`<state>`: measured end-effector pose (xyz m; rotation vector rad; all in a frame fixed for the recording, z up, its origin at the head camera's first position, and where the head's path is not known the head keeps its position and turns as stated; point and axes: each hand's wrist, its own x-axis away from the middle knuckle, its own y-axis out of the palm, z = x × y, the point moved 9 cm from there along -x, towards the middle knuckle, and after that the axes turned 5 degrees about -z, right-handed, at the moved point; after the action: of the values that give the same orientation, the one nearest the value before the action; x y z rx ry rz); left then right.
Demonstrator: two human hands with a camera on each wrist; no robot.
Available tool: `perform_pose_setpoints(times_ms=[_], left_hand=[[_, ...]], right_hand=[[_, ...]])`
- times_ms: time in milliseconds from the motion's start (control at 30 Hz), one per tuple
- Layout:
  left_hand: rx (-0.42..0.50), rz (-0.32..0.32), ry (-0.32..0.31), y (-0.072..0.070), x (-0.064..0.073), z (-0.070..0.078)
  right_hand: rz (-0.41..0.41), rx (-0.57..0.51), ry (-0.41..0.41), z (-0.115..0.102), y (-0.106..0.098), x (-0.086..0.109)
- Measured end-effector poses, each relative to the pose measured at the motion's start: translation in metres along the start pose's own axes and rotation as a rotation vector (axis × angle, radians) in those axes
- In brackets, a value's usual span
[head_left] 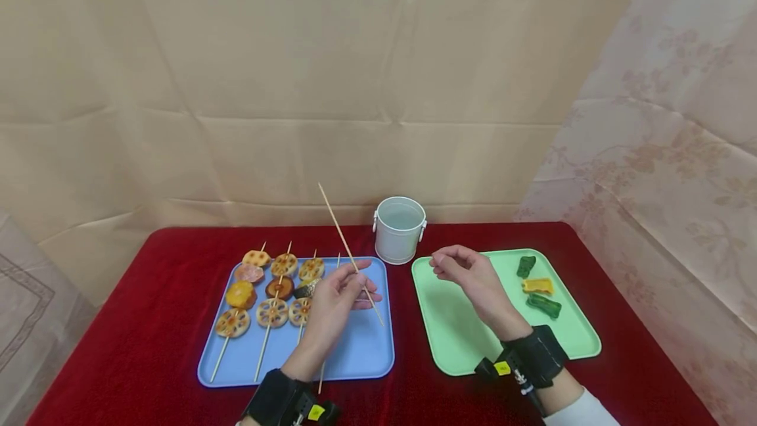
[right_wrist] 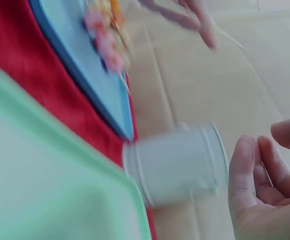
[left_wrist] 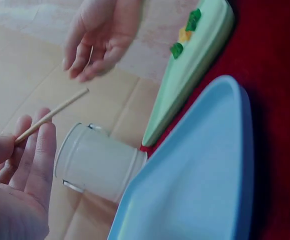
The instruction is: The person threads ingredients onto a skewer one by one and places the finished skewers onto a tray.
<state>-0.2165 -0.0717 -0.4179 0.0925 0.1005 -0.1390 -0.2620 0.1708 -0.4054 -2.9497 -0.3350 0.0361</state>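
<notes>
My left hand (head_left: 332,302) pinches a thin bare wooden skewer (head_left: 337,225) between thumb and fingers, above the blue tray (head_left: 369,357). The skewer slants, its upper end leaning to the left. In the left wrist view, one end of the skewer (left_wrist: 60,107) sticks out past the fingers. Over the green tray (head_left: 449,334) hovers my right hand (head_left: 476,281), fingers loosely bent. Its thumb stands apart from the fingers in the right wrist view, with nothing between them. Several loaded skewers lie on the blue tray, with lotus root slices (head_left: 232,323) and other round pieces; my left hand partly covers them.
A white bucket (head_left: 397,242) stands behind the trays, between them. At the green tray's right side lie two green pieces (head_left: 544,306) and a yellow piece (head_left: 538,286). Red cloth (head_left: 160,321) covers the table; a beige curtain (head_left: 284,84) hangs behind it.
</notes>
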Motion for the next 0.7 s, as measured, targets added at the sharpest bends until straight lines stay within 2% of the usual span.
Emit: perform_pose_setpoints(times_ms=[233, 400, 533, 700], left_hand=[[-0.114, -0.008, -0.038, -0.003, 0.005, -0.004], [-0.170, -0.029, -0.026, -0.004, 0.006, -0.003], [-0.229, -0.018, -0.007, -0.007, 0.008, -0.001], [-0.265, 0.014, -0.017, -0.012, 0.009, -0.002]], right_hand=[[0.065, 0.191, -0.012, -0.007, -0.060, -0.002], [0.123, 0.368, -0.011, -0.019, -0.102, 0.000], [0.149, 0.522, 0.000, -0.023, -0.127, -0.003], [0.156, 0.727, 0.009, -0.013, -0.151, -0.015]])
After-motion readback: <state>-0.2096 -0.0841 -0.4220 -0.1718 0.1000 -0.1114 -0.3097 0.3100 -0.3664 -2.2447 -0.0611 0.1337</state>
